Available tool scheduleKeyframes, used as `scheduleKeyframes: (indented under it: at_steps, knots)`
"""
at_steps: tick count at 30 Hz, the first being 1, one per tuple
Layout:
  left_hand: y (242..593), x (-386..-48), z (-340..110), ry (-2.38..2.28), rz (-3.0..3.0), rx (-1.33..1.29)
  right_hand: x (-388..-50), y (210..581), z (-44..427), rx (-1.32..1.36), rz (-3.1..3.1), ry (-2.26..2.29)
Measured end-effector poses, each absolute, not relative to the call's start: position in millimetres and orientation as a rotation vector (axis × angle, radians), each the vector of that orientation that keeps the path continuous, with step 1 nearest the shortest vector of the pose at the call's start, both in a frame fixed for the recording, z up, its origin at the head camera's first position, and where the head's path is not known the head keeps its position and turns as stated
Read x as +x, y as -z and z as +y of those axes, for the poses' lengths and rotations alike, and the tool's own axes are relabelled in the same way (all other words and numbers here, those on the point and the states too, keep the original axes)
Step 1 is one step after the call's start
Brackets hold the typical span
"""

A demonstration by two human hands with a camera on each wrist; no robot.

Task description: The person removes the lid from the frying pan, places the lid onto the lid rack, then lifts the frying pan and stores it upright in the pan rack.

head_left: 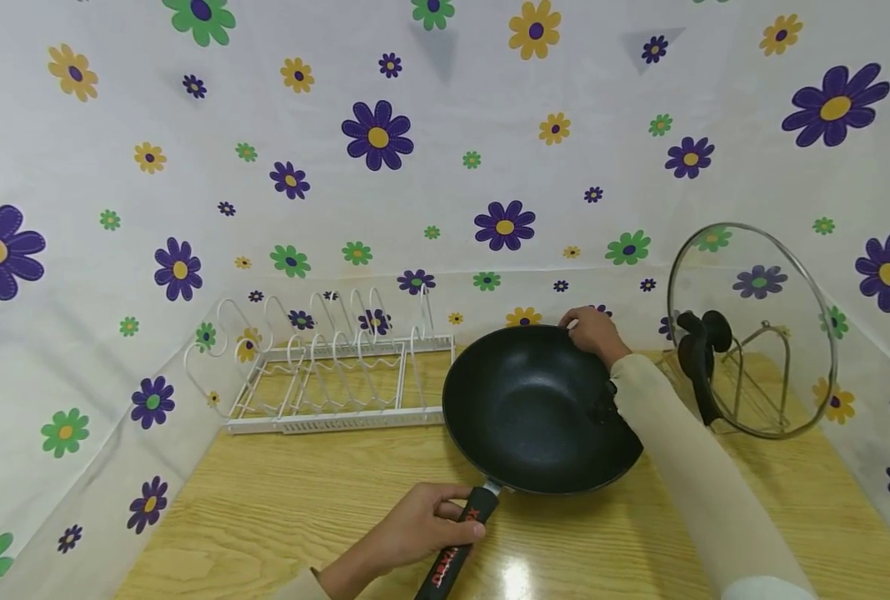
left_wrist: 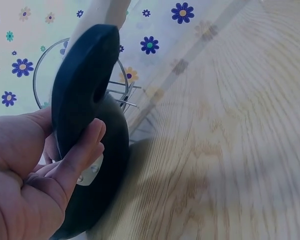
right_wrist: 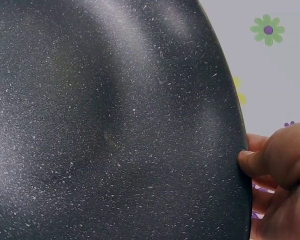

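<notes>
A black wok (head_left: 535, 400) is held over the table, its inside facing the head camera. My left hand (head_left: 426, 529) grips its black handle (head_left: 452, 562), thumb on one side and fingers on the other; the left wrist view shows that hand (left_wrist: 37, 175) around the handle (left_wrist: 82, 85). My right hand (head_left: 595, 333) pinches the far rim. In the right wrist view the thumb of that hand (right_wrist: 282, 175) lies on the edge of the speckled wok (right_wrist: 115, 125), with the fingers behind it.
On the left, a white wire dish rack (head_left: 332, 421) stands on the wooden table (head_left: 302, 475). A glass lid (head_left: 760, 333) with a black knob stands upright at the right in a metal wire rack (head_left: 782, 375). Flowered sheeting (head_left: 445, 167) rises behind.
</notes>
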State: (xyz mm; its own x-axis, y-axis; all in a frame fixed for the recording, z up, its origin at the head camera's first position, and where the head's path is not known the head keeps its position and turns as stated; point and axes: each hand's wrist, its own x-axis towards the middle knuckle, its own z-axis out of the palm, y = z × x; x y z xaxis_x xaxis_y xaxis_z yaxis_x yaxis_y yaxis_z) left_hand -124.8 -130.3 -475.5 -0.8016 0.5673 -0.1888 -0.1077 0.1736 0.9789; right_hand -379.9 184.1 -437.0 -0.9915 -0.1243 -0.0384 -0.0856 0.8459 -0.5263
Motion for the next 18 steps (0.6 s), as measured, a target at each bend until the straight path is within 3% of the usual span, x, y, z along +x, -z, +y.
scheduleKeyframes:
  at_steps: [18]
  knots:
    - [485,-122,-115,-1.772,1.831,0.316,-387,442,173,-0.118,2.993,0.814]
